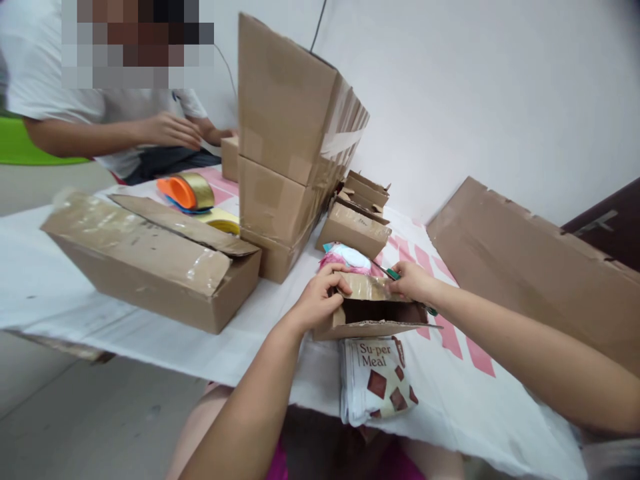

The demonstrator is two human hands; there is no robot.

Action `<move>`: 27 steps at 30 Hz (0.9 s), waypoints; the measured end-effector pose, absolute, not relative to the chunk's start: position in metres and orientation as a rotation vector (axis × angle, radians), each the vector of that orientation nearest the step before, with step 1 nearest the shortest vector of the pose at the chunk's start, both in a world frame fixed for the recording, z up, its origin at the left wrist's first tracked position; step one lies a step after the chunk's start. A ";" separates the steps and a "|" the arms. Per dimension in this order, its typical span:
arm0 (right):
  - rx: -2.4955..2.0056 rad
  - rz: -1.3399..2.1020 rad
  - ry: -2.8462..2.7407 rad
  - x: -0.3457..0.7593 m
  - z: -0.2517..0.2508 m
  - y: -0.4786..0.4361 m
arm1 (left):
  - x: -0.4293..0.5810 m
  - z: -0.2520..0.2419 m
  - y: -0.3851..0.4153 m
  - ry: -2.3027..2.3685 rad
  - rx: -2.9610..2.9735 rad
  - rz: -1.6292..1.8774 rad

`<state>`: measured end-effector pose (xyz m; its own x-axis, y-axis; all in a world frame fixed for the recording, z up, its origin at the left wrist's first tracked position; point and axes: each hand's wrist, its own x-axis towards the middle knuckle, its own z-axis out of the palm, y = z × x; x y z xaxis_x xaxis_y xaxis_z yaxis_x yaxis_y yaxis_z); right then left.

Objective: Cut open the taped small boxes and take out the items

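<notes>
A small open cardboard box (370, 329) sits before me on the table, its dark inside showing. My left hand (320, 297) grips the left end of its raised, taped flap (367, 287), fingers curled over the edge. At the flap's right end, my right hand (413, 283) is closed around a green-handled tool (394, 273) with a thin metal blade pointing away to the left; my fingers cover much of its handle. Several white "Su-per Meal" pouches (380, 380) lie stacked on the near side of the box. Behind the flap rests a pink and white packet (349, 259).
Tall stacked cartons (280, 100) rise left of centre. A taped long box (150, 267) lies at left, near tape rolls (187, 192). More open boxes (355, 227) stand behind; a large cardboard sheet (530, 267) is at right. Another person's hand (170, 130) is across the table.
</notes>
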<state>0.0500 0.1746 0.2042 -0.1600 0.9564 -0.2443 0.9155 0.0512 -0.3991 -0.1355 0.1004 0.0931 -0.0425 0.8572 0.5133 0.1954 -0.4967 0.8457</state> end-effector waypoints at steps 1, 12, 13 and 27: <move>-1.953 0.702 -2.226 0.049 0.203 0.173 | -0.135 0.093 0.100 1.118 1.695 1.580; -1.252 0.923 -2.285 0.065 0.190 0.160 | -0.132 0.090 0.102 1.183 1.670 1.613; -1.214 0.944 -2.291 0.067 0.189 0.160 | -0.132 0.090 0.103 1.184 1.664 1.613; -1.391 1.028 -2.490 0.074 0.202 0.161 | -0.128 0.091 0.103 1.239 1.591 1.643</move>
